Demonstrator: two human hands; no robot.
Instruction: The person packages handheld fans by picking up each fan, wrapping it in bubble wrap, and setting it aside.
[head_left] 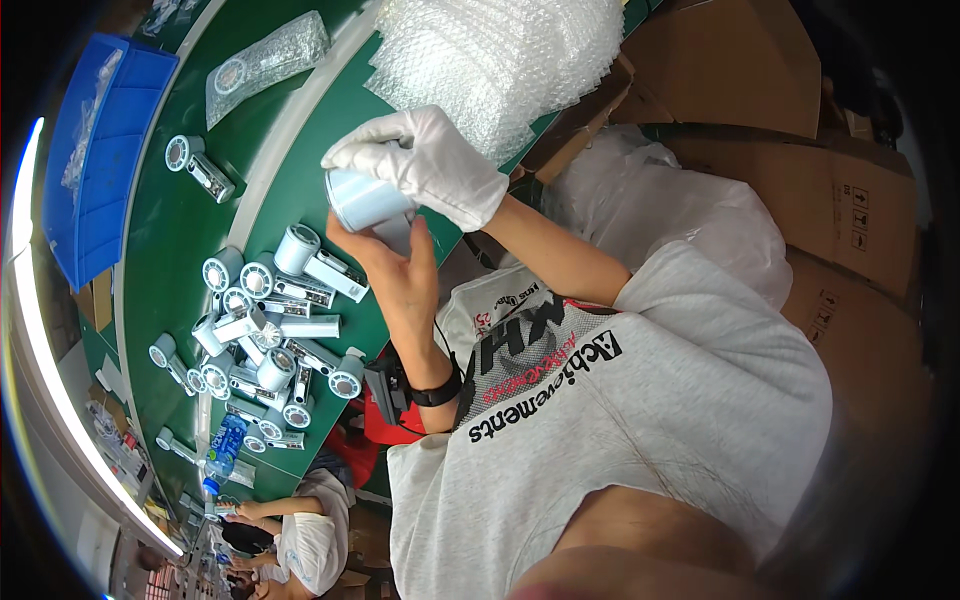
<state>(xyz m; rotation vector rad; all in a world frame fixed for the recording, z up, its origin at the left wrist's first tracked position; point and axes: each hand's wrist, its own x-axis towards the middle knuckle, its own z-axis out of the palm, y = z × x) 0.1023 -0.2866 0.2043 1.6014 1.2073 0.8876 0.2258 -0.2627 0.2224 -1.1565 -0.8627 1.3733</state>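
One small white plastic handheld fan [362, 200], seemingly light, rigid and smooth, is gripped at its round head by the gloved right hand [425, 160]; its handle is clasped by the bare left hand [395, 265].

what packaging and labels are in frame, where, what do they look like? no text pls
Bubble-wrap bags: clear stack, top centre on the green table.
Bagged device: one clear bubble bag, filled, upper left.
Cardboard boxes: brown, right side, black handling symbols.
Blue bins: far left.
Water bottle: blue label, lower left.
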